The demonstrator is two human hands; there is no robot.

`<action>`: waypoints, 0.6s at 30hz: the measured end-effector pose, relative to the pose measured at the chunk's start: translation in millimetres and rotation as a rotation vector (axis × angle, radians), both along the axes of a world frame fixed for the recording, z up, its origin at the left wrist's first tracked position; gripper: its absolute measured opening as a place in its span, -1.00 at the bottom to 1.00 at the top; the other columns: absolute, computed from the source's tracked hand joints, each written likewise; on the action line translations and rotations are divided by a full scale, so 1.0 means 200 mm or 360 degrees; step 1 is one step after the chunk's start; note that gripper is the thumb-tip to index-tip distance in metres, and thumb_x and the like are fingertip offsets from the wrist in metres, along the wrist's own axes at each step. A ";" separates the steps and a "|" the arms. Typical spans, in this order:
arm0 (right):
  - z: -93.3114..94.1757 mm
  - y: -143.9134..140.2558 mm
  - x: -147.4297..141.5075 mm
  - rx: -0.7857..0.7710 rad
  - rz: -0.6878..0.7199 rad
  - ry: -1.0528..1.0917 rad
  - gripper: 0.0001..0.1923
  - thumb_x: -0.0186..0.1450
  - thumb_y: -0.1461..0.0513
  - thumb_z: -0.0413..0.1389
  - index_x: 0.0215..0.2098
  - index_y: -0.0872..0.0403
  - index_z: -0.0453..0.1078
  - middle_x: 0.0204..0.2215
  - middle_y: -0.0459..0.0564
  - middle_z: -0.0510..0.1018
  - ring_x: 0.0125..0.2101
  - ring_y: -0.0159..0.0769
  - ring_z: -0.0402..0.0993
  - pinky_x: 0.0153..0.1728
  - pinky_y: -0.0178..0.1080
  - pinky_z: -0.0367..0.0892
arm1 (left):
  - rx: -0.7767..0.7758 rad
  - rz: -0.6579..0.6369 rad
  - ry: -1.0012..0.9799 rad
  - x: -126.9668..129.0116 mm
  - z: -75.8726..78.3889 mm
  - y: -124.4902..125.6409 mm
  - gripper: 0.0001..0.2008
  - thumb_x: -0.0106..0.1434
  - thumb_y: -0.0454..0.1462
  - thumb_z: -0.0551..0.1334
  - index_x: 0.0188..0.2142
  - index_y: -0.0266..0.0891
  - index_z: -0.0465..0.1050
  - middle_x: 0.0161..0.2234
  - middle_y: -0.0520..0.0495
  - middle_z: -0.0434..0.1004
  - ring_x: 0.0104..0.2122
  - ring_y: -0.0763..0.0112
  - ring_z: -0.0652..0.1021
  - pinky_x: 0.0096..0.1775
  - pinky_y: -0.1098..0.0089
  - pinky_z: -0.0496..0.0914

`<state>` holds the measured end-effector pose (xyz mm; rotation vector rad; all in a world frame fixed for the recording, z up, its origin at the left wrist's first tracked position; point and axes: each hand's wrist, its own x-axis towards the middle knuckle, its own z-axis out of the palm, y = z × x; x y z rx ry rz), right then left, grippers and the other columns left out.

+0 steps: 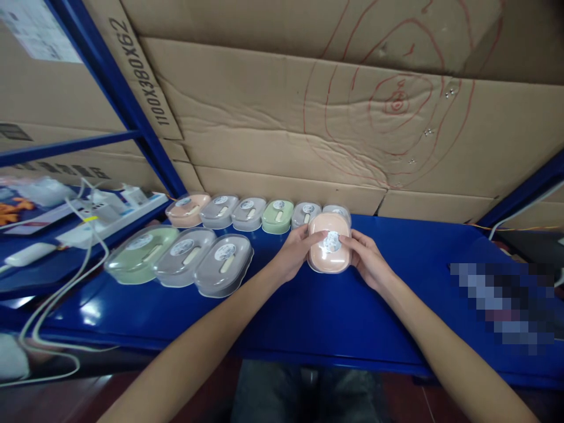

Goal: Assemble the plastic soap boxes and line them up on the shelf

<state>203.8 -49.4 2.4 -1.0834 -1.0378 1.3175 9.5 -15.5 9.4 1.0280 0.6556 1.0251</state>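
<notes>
Two bare forearms, no sleeves, left hand (296,254), right hand (368,258), no rings

- Peach box (329,251): smooth plastic with a clear glossy lid and a paper-like round sticker.
- Blue tabletop (308,311) under the peach box: glossy, mirror-like sheen.
- Cardboard wall (273,117) behind the peach box: matt, creased, rough brown.
- Row of boxes (247,212) left of the peach box: same glossy plastic.

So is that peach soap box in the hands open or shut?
Shut: the peach soap box has its clear lid seated flush, held between both hands.
</notes>
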 end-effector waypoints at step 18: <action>-0.03 -0.02 0.01 0.0361 0.0313 -0.1602 -0.32 0.48 -0.23 0.11 -0.62 0.02 0.40 -0.64 -0.07 0.52 -0.57 -0.30 0.42 -0.44 -0.24 0.20 | 0.1212 0.0621 0.1112 -0.05 0.05 -0.13 -0.88 0.24 -0.23 0.41 -0.20 -0.10 0.62 -0.08 -0.27 0.60 0.09 -0.27 0.46 0.30 -0.21 0.20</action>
